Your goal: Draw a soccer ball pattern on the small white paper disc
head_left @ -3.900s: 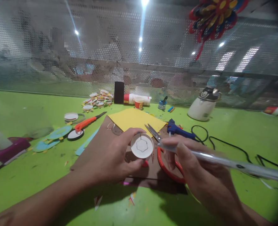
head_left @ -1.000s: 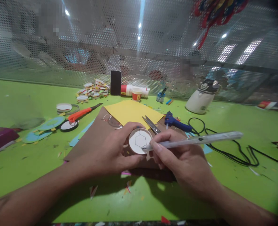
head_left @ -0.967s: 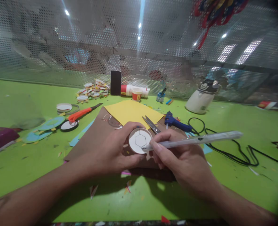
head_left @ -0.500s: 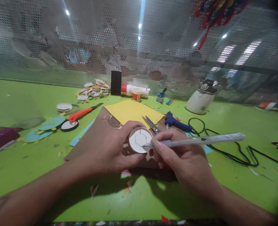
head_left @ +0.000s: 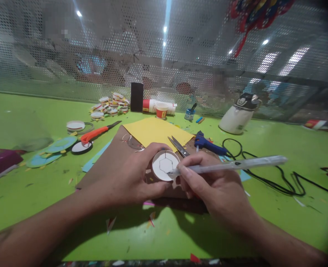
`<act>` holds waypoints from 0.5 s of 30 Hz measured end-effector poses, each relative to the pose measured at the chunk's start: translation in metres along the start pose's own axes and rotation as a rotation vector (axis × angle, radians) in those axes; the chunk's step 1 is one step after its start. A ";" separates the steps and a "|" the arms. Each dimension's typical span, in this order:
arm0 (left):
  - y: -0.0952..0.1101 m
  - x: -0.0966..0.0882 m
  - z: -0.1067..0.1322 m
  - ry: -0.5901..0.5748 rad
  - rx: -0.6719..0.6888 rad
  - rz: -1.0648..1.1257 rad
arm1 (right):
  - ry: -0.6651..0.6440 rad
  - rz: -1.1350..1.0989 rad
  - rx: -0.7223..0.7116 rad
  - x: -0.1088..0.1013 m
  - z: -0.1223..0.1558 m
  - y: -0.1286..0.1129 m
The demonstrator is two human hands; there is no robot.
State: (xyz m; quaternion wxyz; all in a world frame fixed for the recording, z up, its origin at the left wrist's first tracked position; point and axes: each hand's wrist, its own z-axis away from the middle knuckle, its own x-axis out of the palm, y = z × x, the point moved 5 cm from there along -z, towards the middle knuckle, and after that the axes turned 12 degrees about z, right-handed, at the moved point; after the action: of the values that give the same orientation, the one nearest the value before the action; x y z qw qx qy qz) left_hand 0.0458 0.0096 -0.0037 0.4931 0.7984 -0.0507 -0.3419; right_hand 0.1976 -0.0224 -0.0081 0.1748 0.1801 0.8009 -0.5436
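Note:
My left hand [head_left: 138, 174] curls its thumb and fingers around a paper cup [head_left: 161, 174], whose round white base faces me. Thin dark lines on the base form a hexagon, with a short line running from its top to the rim. My right hand [head_left: 211, 174] grips a pale, clear-barrelled pen [head_left: 236, 164], its tip touching the base at the hexagon's lower edge. Just behind the cup lie scissors [head_left: 177, 146], blades pointing away and handles hidden by my right hand. Beneath are a brown sheet [head_left: 108, 167] and a yellow sheet [head_left: 158, 129].
A blue glue gun [head_left: 209, 144] and its black cable [head_left: 280, 185] lie right. An orange-handled knife [head_left: 97, 134] and light-blue discs [head_left: 60, 144] lie left. Along the back stand a phone [head_left: 136, 97], a red-and-white cup [head_left: 162, 110], an ink bottle [head_left: 189, 114] and a kettle [head_left: 237, 115].
The pen's rear end has dipped slightly and shifted a little left. Its tip stays at about the same spot on the cup base; my left hand holds still.

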 end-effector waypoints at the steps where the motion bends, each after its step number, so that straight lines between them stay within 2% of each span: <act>1: 0.000 0.000 0.000 -0.002 -0.003 0.000 | 0.002 0.005 -0.001 0.000 0.000 0.001; 9: -0.002 0.000 -0.001 -0.008 -0.002 -0.062 | -0.007 0.077 -0.014 -0.002 0.000 -0.002; 15: 0.002 -0.001 0.000 0.013 0.025 -0.053 | -0.025 0.031 0.008 -0.001 0.000 -0.003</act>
State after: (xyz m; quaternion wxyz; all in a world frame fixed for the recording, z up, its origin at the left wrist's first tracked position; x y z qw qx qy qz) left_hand 0.0460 0.0091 -0.0012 0.4741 0.8079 -0.0304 -0.3489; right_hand 0.1970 -0.0238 -0.0050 0.1923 0.1863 0.7936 -0.5464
